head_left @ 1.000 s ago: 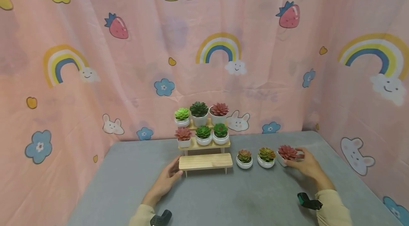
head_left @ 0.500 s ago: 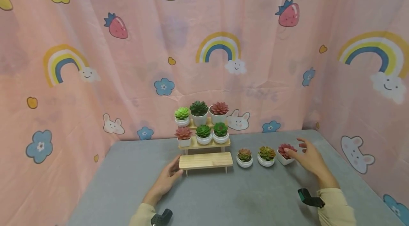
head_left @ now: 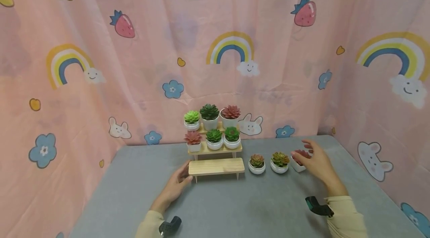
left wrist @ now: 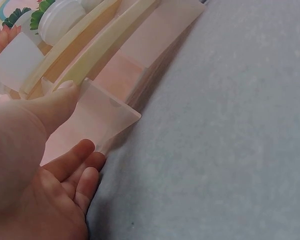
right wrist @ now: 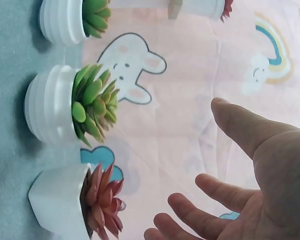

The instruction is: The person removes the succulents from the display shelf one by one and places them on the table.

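At the left end of a three-tier wooden plant stand (head_left: 216, 167), my left hand (head_left: 173, 185) holds the lowest shelf, thumb along its front edge. In the left wrist view, the other visible fingers curl loosely beside the clear leg panel (left wrist: 102, 112). My right hand (head_left: 317, 163) is spread, with nothing between thumb and fingers. It hovers over a red succulent (right wrist: 104, 202) in an angular white pot, partly covering it in the head view. To that pot's left stand a yellow-green succulent (head_left: 280, 159) and a small brownish succulent (head_left: 256, 161), both in round ribbed pots.
The upper two tiers carry several potted succulents, among them a bright green one (head_left: 192, 117) and a dark green one (head_left: 209, 112). The lowest shelf is bare wood. A grey tabletop (head_left: 235, 208) meets a pink patterned curtain (head_left: 141, 81) behind.
My right hand lets go of the red succulent's pot, lifts off it and shifts left above it. The pot stays on the table. My left hand keeps its place on the stand.
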The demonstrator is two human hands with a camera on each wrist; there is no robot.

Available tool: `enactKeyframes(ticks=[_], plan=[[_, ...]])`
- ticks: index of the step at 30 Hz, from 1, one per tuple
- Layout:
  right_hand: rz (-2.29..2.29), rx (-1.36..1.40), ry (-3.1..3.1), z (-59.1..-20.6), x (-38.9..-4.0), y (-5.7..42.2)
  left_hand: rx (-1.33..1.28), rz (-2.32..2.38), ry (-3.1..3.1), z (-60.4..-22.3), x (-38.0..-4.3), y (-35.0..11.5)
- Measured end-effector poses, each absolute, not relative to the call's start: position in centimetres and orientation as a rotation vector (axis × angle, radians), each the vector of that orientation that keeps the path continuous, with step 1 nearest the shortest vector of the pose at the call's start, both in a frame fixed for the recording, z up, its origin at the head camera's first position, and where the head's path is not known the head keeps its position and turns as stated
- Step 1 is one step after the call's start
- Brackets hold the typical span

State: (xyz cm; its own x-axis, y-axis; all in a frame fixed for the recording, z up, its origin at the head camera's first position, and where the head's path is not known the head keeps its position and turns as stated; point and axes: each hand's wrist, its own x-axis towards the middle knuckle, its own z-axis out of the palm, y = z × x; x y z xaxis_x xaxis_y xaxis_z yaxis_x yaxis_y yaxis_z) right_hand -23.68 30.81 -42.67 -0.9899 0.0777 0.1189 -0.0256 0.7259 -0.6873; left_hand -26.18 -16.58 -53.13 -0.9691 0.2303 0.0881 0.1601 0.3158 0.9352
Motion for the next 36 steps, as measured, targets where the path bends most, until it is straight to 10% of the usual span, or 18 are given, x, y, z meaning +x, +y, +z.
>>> enactKeyframes(ticks=[36], plan=[[1.072,0.227,-2.787,-45.1,-24.4,22.1,0.361,1.767,2.504,-53.1,-25.9,-16.4]])
